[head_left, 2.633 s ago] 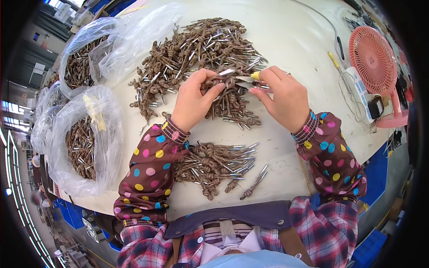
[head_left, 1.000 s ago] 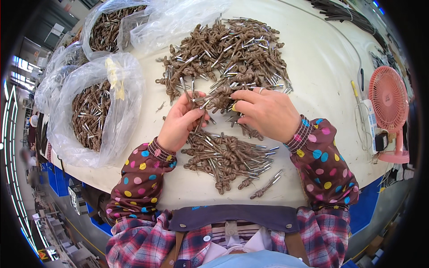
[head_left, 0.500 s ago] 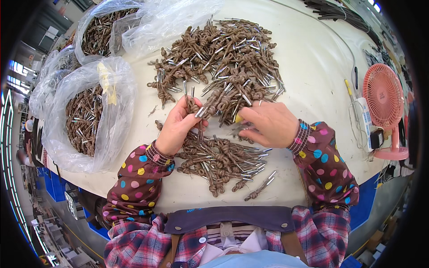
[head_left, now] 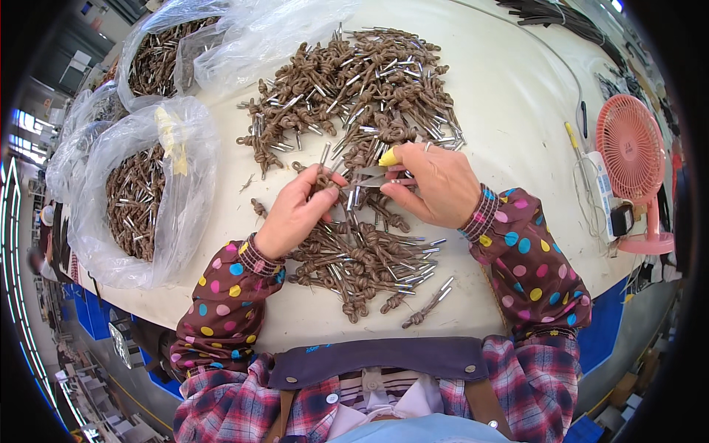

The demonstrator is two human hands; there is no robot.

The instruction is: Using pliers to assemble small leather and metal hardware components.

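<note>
A: What adjoins the broad, cream-coloured, smooth-topped surface?
B: At lower right, a flat blue expanse of unclear kind; beyond it, grey floor.
A: And the left margin?
B: Long, narrow white strip lights; above them, bright, pale windows.

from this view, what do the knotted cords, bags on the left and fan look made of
The knotted cords look like matt brown textile, judging by their bends; their shiny silver tips may be metal. The bags seem thin, glossy plastic film, creased and see-through. The fan looks like pink plastic, evenly coloured.
</note>
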